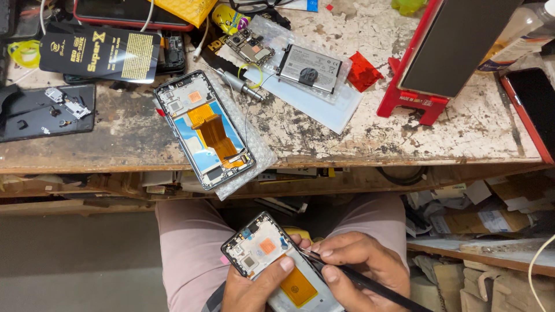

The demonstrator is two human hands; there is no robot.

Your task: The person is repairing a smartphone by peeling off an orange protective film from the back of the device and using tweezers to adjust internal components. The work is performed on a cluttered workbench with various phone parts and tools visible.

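Hands at work on an opened phone frame

Fingers of my left hand were wrapped from below around an opened phone frame held over my lap, the thumb pressed flat across its face just above an orange patch. My right hand was closed in a pen-like pinch on a thin black tool, whose tip touched the frame's right edge near the middle. Inside the frame I could see a small orange square, a camera opening and bare metal; no battery or circuit board sat in it.

Beyond my knees ran a scarred workbench. On it, on a sheet of bubble wrap, lay a second phone frame with a long orange ribbon cable across it. Further back rested a grey battery and a small circuit board on a clear bag, with a red stand to the right.

By my reading, the stripping was done and the parts set aside; work along the frame's edge was in progress, and reassembly had not begun.
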